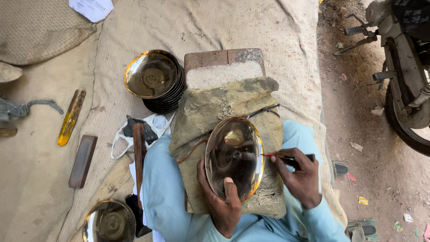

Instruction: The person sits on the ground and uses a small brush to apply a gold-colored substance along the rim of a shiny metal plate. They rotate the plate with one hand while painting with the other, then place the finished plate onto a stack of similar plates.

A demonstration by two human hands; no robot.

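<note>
Left hand grips shiny round brass plate; right hand pinches thin red-tipped tool on its rim

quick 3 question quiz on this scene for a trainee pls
1. True or false: the left hand steadies the shiny plate on the worn cloth.
2. What does the right hand hold? A) hammer B) thin red-tipped tool C) brush
3. Where is the stack of plates relative to the wooden block?

Key: 1 true; 2 B; 3 to its left in the picture, on the mat.
</note>
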